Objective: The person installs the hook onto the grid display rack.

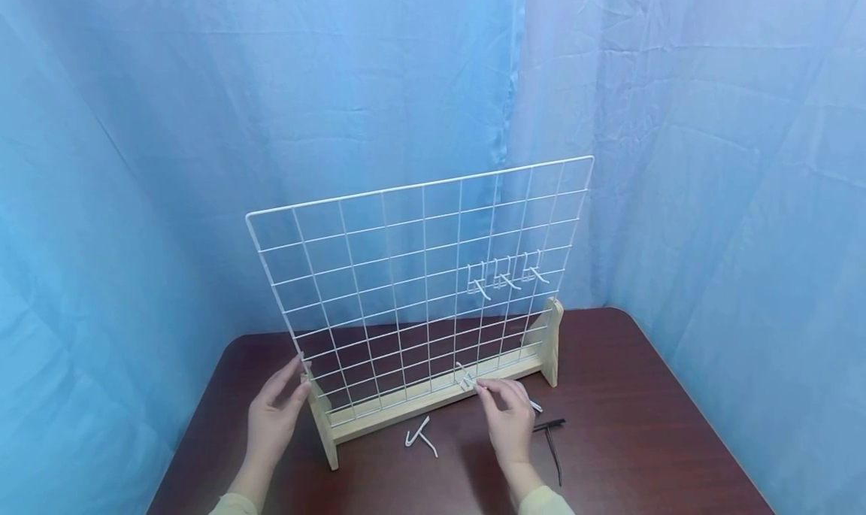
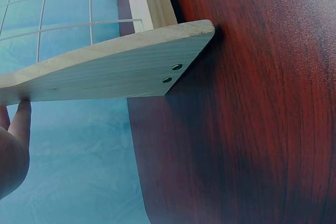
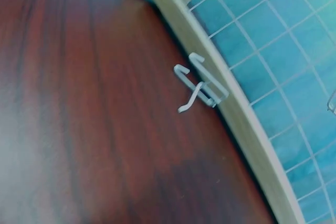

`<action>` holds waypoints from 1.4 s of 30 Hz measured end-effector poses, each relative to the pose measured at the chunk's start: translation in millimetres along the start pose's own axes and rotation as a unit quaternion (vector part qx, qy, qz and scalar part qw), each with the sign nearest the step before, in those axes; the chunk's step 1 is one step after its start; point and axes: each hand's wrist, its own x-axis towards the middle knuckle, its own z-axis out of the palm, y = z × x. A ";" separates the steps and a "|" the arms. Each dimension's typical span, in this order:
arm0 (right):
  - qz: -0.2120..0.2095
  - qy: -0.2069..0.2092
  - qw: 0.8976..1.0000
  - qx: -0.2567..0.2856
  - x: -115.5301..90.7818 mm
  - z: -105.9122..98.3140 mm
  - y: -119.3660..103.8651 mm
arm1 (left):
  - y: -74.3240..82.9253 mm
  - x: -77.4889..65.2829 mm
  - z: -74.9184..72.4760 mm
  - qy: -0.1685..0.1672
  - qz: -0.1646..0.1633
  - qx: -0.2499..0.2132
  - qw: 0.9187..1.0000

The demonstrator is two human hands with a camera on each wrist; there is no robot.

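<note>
A white wire grid panel (image 1: 423, 214) stands upright in a pale wooden stand (image 1: 406, 419). My left hand (image 1: 269, 413) grips the top of the stand's left side piece beside the grid's edge; in the left wrist view, its fingers (image 2: 20, 121) touch that wooden piece. Between thumb and fingertips, my right hand (image 1: 510, 419) pinches a small white double-loop hook (image 1: 467, 383) in front of the grid's lower wires. The right wrist view does not show this hand. Another white hook (image 1: 419, 430) lies on the table just before the base, also visible in the right wrist view.
Three white hooks hang on the grid's right half, the middle one (image 1: 504, 278) between its neighbours. Right of my right hand lies a black hook (image 1: 554, 455), near a partly hidden white piece (image 1: 537, 406). Blue curtains (image 1: 271, 86) surround the dark red table (image 1: 629, 402).
</note>
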 end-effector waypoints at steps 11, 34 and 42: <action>0.028 0.023 0.999 0.017 40.5 3.6 -56.0 | -0.4 -0.4 -0.1 0.003 -0.002 -0.006 1.000; 0.006 0.059 0.996 0.062 81.8 20.2 -86.3 | -2.6 -0.3 0.2 0.006 0.004 -0.005 1.000; 0.003 0.066 0.996 0.060 90.2 21.9 -92.2 | -10.7 1.6 0.7 0.005 0.005 0.005 1.000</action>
